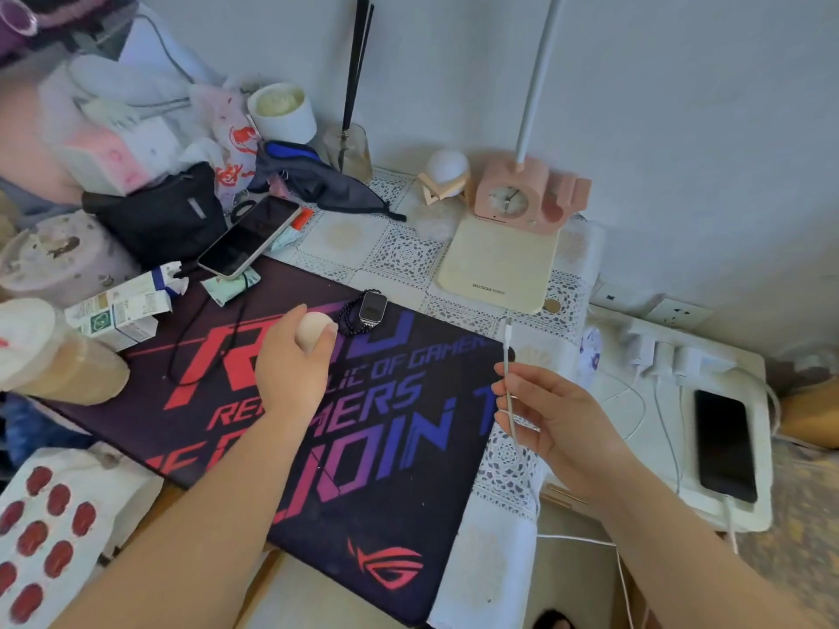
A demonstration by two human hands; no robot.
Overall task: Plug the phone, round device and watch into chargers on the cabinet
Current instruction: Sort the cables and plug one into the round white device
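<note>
My left hand (290, 365) grips a pale round device (312, 331) over the dark gaming mat (363, 447). Just right of it, a watch (373, 306) with a dark beaded band lies on the mat. My right hand (554, 419) pinches a white charging cable (508, 356), plug end pointing up, at the mat's right edge. A black phone (724, 444) lies on the white cabinet (753, 515) at the right with a cable at its lower end. White charger plugs (667, 356) sit in a strip at the cabinet's back. A second phone (249, 236) rests at the mat's far left.
A pink clock stand (522, 197) on a cream lamp base (499, 265) stands at the back. Bags, boxes (118, 311), a cup (50, 356) and a white jar (281, 111) crowd the left side. A strawberry-print item (41, 528) lies at the lower left.
</note>
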